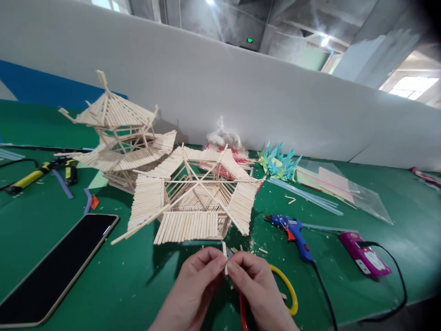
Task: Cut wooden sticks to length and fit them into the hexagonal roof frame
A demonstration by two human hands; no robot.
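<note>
Stick [225, 257], a short pale wooden piece, stands nearly upright between the fingertips of both hands, low in the view at about 6 o'clock. Left hand [196, 285] pinches it from the 9 o'clock side with thumb and forefinger closed on it; right hand [257, 287] pinches it from the 3 o'clock side in the same way, so the two sets of fingertips nearly meet around it. Under the right hand lie scissors [287, 287] with one yellow loop showing at 3 o'clock and a red handle at 6 o'clock of the hands. Just above the grip, at 12 o'clock, a hexagonal stick roof [193, 197] sits on the green table [120, 280], with loose stick scraps scattered at its near edge. Beyond it at 11 o'clock stands a tiered stick pagoda [117, 138]. At 9 o'clock lies a dark phone [58, 266], face up. At 2 o'clock a blue glue gun [292, 230] rests on its side, its black cord trailing toward the table's edge, and farther at 3 o'clock lies a purple power bank [363, 255]. Teal paper cranes [279, 163] and clear glue sticks [306, 195] lie at 1 o'clock
</note>
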